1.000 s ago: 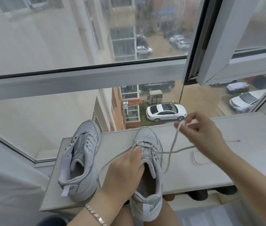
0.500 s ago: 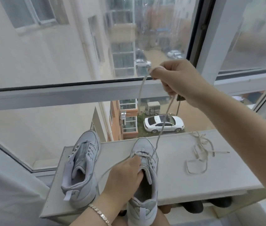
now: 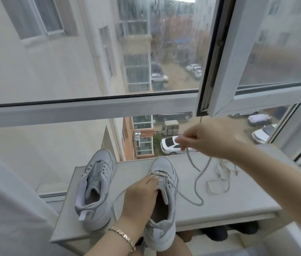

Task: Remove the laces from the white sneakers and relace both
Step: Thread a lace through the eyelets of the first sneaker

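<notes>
left hand [image 3: 140, 194] lies low and palm down, fingers curled forward, a bracelet at the wrist. right hand [image 3: 208, 140] is raised, arm extended, fingertips pinched together, its outline blurred.

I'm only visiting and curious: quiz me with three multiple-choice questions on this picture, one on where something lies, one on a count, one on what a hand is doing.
1. Where does the spare lace lie?
A) in a sneaker B) on the shelf C) on the floor
2. How many sneakers are in view?
A) one B) two C) three
3. What is the right hand doing?
A) pinching a lace B) pressing flat on the shelf C) lifting a sneaker

Answers:
1 B: it lies tangled on the shelf, under the right forearm.
2 B: the unlaced sneaker and the part-laced sneaker sit side by side.
3 A: its fingers pinch the lace that runs to the part-laced sneaker, which the left hand holds.
</notes>
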Demonstrator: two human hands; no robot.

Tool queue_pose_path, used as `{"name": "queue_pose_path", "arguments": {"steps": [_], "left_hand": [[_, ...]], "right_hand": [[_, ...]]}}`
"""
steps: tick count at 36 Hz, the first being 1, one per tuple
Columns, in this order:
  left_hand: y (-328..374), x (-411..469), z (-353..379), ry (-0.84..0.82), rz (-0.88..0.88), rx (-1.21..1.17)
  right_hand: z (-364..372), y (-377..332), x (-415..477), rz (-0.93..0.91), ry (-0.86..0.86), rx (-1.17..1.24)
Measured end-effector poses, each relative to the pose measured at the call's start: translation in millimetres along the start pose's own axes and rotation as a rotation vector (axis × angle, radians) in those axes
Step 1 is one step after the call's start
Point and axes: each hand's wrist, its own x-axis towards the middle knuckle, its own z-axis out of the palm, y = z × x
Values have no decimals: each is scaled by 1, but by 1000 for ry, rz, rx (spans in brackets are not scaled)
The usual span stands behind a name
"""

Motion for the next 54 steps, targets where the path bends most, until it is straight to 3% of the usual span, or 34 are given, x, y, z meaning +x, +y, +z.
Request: {"name": "queue_pose_path", "arguments": {"steps": [5,10,13,18,26,42,48,54], "left_hand": [[0,-3,5,56,0,-57],[2,-4,6,101,-26,-66],[3,-3,6,98,-42,-65],[1,-6,6,107,-17,-63],[-1,-8,9,131,17,-34],[-2,-16,8,104,40,-41],[0,-18,8,111,51,-39],[1,-20,6,90,19,-66]], "right_hand": [[49,37,-14,126,-82,381],[76,46,-22,183,101,611],[87,47,-24,226,82,734],[97,49,-30,264,4,763],[97,51,-32,354,113,638],[107,44,-23,215,62,258],[114,37,-19,222,14,286],[116,35,-23,251,82,388]]}}
